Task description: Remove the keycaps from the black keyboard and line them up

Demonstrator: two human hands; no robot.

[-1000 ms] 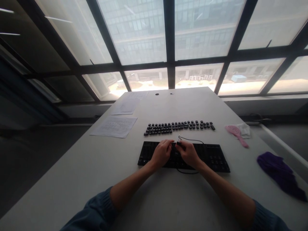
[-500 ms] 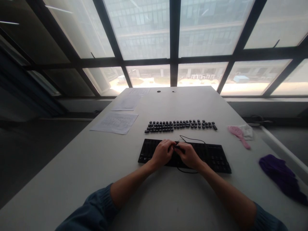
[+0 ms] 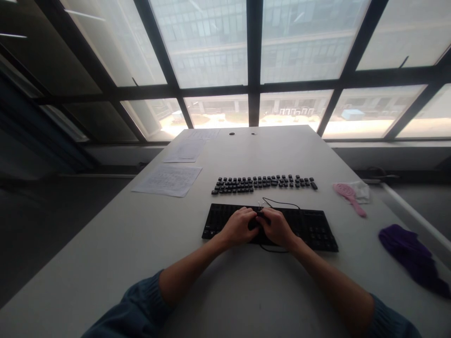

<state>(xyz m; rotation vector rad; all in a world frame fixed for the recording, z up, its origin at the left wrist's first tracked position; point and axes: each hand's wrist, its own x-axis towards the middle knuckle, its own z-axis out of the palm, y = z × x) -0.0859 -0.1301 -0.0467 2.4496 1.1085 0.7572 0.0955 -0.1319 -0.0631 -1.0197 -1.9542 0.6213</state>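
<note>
A black keyboard [image 3: 221, 213] lies flat across the table in front of me, with many of its keycaps off. My left hand [image 3: 240, 225] and my right hand [image 3: 276, 226] meet over its middle, fingers closed and fingertips almost touching. Between them is a small dark tool with thin pale wire prongs, which looks like a keycap puller [image 3: 260, 204]. My right fingers pinch it; what the left fingers grip is hidden. Behind the keyboard, loose black keycaps [image 3: 234, 185] are laid out in rows. The keyboard's cable [image 3: 282, 203] loops out behind and also shows in front.
Sheets of paper [image 3: 169, 180] lie on the left of the white table [image 3: 148, 234]. To the right are a pink hairbrush [image 3: 348, 193], a white cloth or tissue [image 3: 361, 191] and a purple cloth [image 3: 408, 256]. Large windows [image 3: 211, 47] stand beyond the table.
Both hands stay over the keyboard's middle. Their fingers have shifted slightly around the small tool, and its wire prongs show a little more clearly. The keycap rows look the same.
</note>
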